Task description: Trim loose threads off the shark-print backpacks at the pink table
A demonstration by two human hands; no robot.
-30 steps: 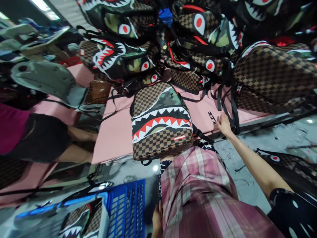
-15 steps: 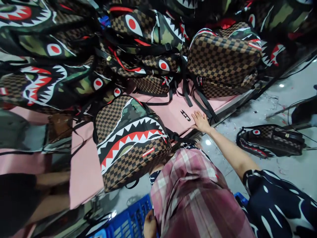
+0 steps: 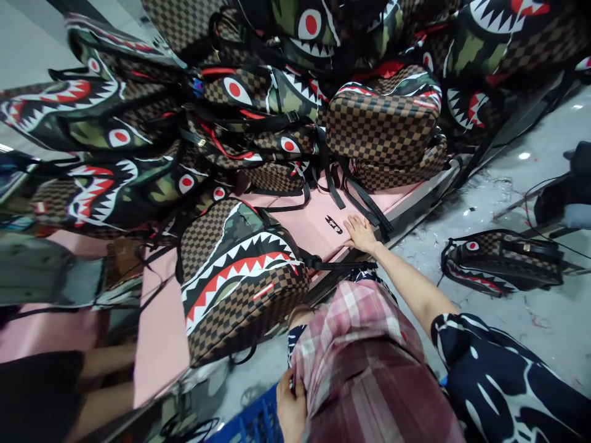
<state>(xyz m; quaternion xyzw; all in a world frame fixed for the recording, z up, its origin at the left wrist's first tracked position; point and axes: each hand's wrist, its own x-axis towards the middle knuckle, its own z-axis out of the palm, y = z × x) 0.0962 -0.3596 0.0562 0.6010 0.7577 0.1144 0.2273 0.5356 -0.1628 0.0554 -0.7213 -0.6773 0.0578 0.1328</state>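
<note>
My right hand (image 3: pixel 360 234) lies flat and open on the pink table (image 3: pixel 318 216), near its edge, beside a small black-and-white tag (image 3: pixel 333 224) and some black straps (image 3: pixel 364 200). A brown checkered backpack with a shark mouth and camouflage (image 3: pixel 237 277) lies on the table to the left of that hand, overhanging the front edge. My left hand (image 3: pixel 290 406) is low in the view, resting against my plaid shorts (image 3: pixel 364 363), its fingers curled on the cloth.
A heap of several shark-print backpacks (image 3: pixel 258 111) covers the far side of the table. One more backpack (image 3: pixel 501 261) lies on the grey floor at right. A blue crate (image 3: pixel 249 424) is by my left hand. Another person's legs (image 3: pixel 101 381) are at lower left.
The view has swung right and tilted; my right hand stays flat on the table near the tag. My left hand has come further into view against my shorts.
</note>
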